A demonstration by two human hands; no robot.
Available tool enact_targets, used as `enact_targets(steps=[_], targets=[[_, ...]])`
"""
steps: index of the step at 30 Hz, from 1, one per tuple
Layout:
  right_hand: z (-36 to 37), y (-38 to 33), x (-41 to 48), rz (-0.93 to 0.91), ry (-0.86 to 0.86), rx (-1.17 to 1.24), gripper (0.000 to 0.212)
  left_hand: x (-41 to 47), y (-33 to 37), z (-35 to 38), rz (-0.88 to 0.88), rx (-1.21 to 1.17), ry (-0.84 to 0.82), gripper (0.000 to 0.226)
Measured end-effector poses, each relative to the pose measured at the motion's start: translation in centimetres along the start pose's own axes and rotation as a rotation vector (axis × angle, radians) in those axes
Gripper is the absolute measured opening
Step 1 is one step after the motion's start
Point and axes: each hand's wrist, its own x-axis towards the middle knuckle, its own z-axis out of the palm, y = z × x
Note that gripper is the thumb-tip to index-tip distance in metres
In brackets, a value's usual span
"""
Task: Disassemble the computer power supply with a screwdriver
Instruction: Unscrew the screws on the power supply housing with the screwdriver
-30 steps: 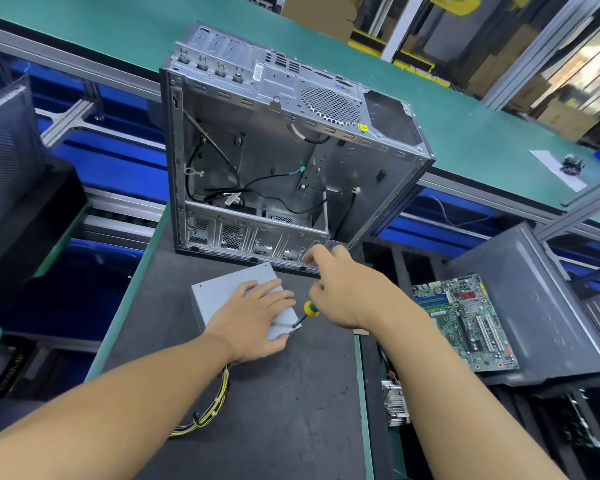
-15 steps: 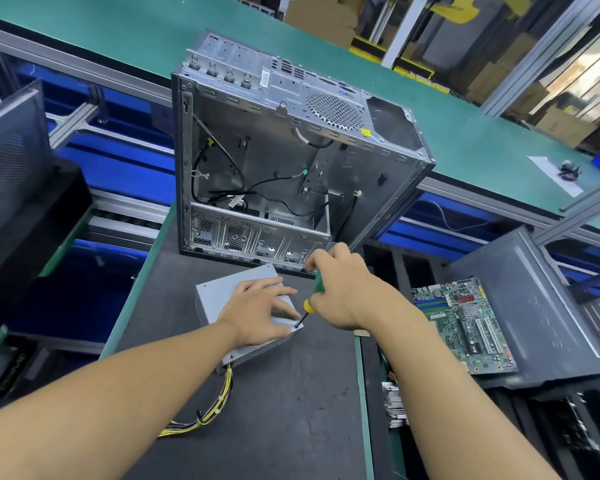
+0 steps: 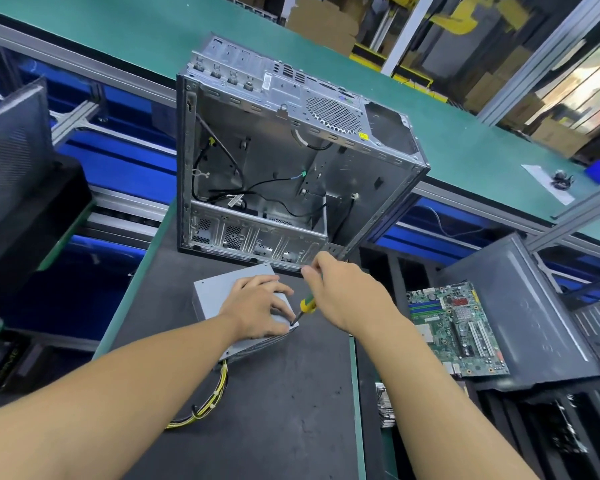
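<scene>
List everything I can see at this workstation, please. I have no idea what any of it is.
power supply: one, light grey, on the mat in front of the case
screwdriver: one, yellow and green handle, tip at the power supply's near right corner
cable bundle: one, yellow and black, trailing from the power supply towards the person
computer case: one, silver, open, standing behind the power supply
motherboard: one, green, at the right, lying on the side panel
side panel: one, dark grey, right of the mat
mat: one, black, under the work
bench: one, green, behind the case
left hand: resting on the power supply
right hand: gripping the screwdriver
</scene>
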Motion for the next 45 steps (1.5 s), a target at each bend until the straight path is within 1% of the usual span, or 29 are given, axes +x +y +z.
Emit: enact_targets(steps=[2,3,4,6,8,11,13,16,18,20,23,25,28,29,30,31,32,33,34,36,38,42,45], targets=[[0.1,-0.1,0.0,-0.044,-0.005,0.002,0.019,0.0,0.1,-0.1,-0.005,0.002,0.001,0.014],[0.0,-0.2,0.0,-0.056,-0.043,0.032,0.018,0.0,0.1,-0.1,-0.006,0.002,0.0,0.012],[-0.2,-0.2,0.0,-0.062,-0.087,0.057,0.022,0.0,0.0,-0.1,-0.007,0.003,-0.002,0.01],[-0.2,-0.3,0.1,-0.069,-0.138,0.047,0.029,-0.1,0.2,-0.1,-0.01,0.005,-0.005,0.015],[0.0,-0.3,0.1,-0.038,-0.097,0.004,0.028,-0.1,0.4,-0.1,-0.02,0.002,0.0,0.019],[0.3,-0.2,0.2,-0.016,0.008,0.007,0.022,-0.2,0.6,-0.1,-0.024,-0.022,0.021,0.009],[0.4,-0.1,0.4,-0.06,0.009,0.029,0.015,-0.1,0.5,0.1,-0.022,-0.041,0.039,0.006],[0.3,-0.1,0.3,-0.105,-0.04,0.073,0.017,0.0,0.8,0.7,-0.027,-0.021,0.091,0.007],[0.0,0.1,0.2,-0.102,-0.042,0.079,0.016,-0.1,0.9,1.4,-0.004,-0.029,0.133,0.009],[-0.7,0.6,0.0,-0.086,-0.017,0.092,0.014,-0.3,1.0,1.9,0.025,-0.063,0.17,0.009],[-1.8,2.1,-0.3,-0.065,0.074,0.157,0.009,-0.4,1.2,2.0,0.029,-0.11,0.267,0.01],[-2.2,3.2,-0.5,-0.038,0.115,0.182,0.007,-0.8,1.8,1.7,0.006,-0.235,0.289,0.012],[-2.2,5.1,-1.2,0.045,0.117,0.17,0.006,-1.4,4.1,1.6,0.002,-0.421,0.164,0.017],[-2.0,5.8,-1.4,0.071,0.109,0.17,0.006,-1.5,5.4,1.9,-0.034,-0.481,0.128,0.016],[-1.8,6.4,-1.8,0.096,0.1,0.174,0.006,-1.3,6.8,2.4,-0.112,-0.608,0.116,0.015],[-1.7,7.1,-2.2,0.117,0.091,0.183,0.007,-1.0,8.2,2.9,-0.251,-0.83,0.111,0.014],[-1.5,7.9,-2.6,0.139,0.085,0.198,0.006,-0.6,9.5,3.4,-0.411,-1.099,0.086,0.012],[-1.5,8.8,-3.1,0.163,0.084,0.216,0.005,-0.1,10.7,3.9,-0.547,-1.306,0.031,0.008],[-1.4,9.8,-3.7,0.189,0.083,0.227,0.003,0.1,11.5,4.3,-0.618,-1.397,-0.058,0.007],[-1.3,12.0,-5.3,0.241,0.083,0.23,0.002,-0.2,12.3,5.6,-0.671,-1.328,-0.283,0.013],[-1.2,14.2,-7.4,0.304,0.092,0.232,0.002,-1.1,12.7,7.0,-0.73,-1.221,-0.422,0.014],[-0.7,17.8,-11.6,0.432,0.12,0.233,0.004,-1.8,13.5,10.8,-0.881,-1.042,-0.476,0.012],[-0.3,19.8,-14.1,0.489,0.134,0.222,0.003,-1.5,15.8,13.5,-0.849,-0.888,-0.574,0.017]])
